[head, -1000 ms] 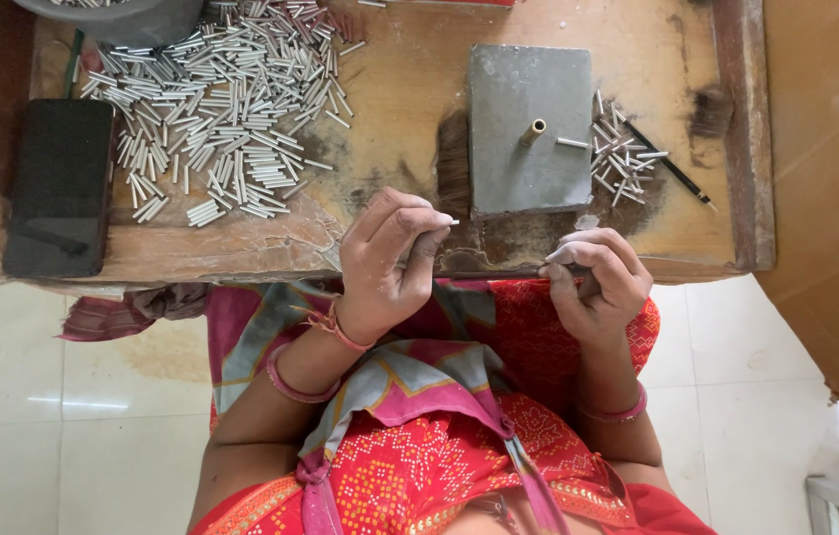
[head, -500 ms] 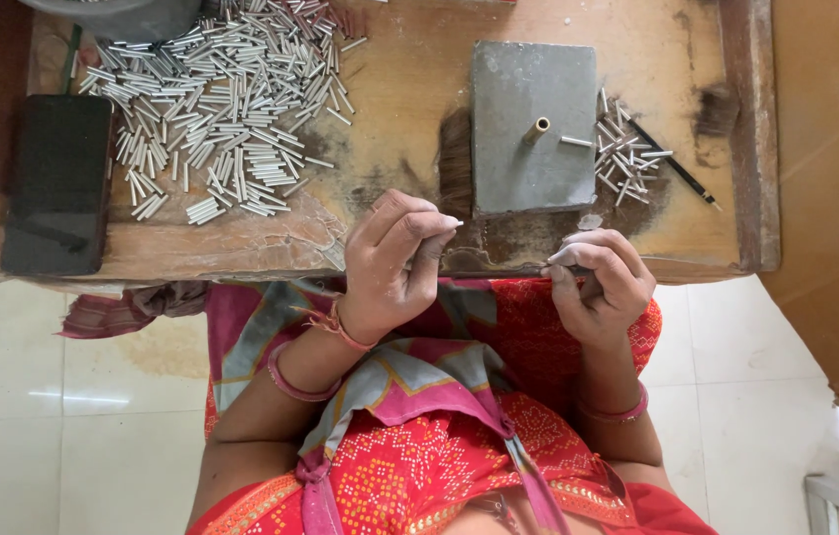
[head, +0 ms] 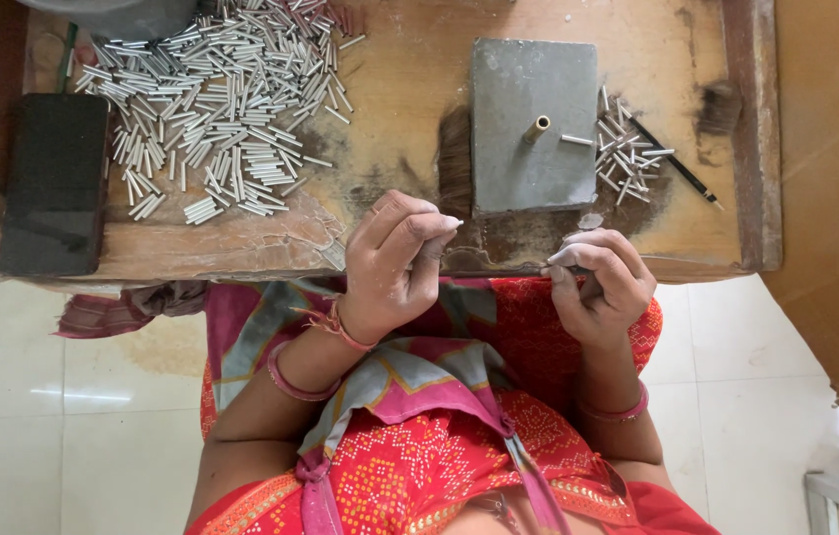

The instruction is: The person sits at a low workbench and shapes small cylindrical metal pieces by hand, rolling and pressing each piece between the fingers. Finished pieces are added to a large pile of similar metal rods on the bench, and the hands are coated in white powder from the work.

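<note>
On the near half of the wooden worktable point(head: 409, 119), the largest item is the loose heap of short metal tubes point(head: 211, 109), spread across the far left area. Beside the heap, at the left edge, lies a flat black phone point(head: 55, 183). Right of centre sits a grey metal block point(head: 533, 124) with a small brass peg point(head: 536, 129) standing in it; a smaller cluster of tubes point(head: 627, 149) and a thin black pencil point(head: 672, 161) lie just beside the block on its right. The left hand point(head: 394, 263) hovers at the table's near edge, fingers curled together, thumb and forefinger pinched on something too small to identify. The right hand point(head: 598, 282) is level with it, well apart, fingers closed around a small grey piece point(head: 563, 258) at the fingertips.
</note>
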